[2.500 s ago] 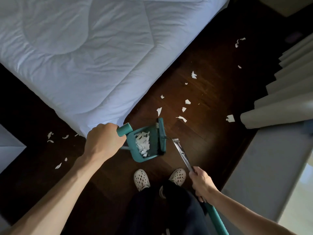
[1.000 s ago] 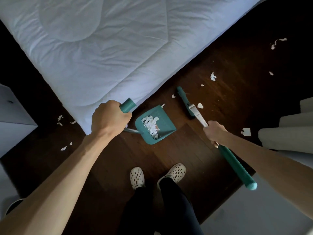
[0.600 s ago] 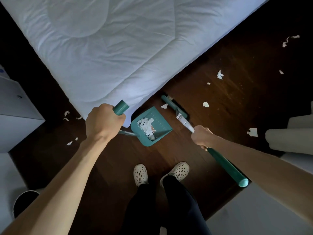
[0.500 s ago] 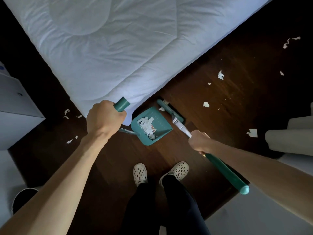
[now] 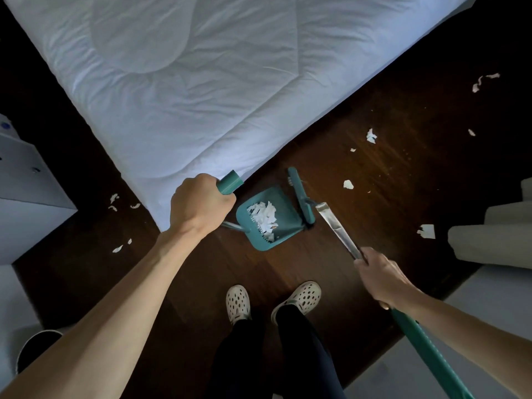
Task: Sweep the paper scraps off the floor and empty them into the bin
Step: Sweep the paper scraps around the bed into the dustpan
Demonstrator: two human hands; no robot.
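Head view: left hand (image 5: 198, 207) grips dustpan (image 5: 269, 223) handle; right hand (image 5: 380, 279) (arm outstretched) grips broom (image 5: 339, 234).

Both bare forearms are reaching forward and down. The left hand (image 5: 198, 205) is curling in a fist around the top of the teal dustpan handle (image 5: 230, 185). The right hand (image 5: 380, 279) is wrapping around the broom shaft (image 5: 339, 231), its fingers apparently curled underneath, mostly hidden from view.

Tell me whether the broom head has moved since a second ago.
Yes. The broom head has come in against the dustpan mouth, nearer the bed corner.
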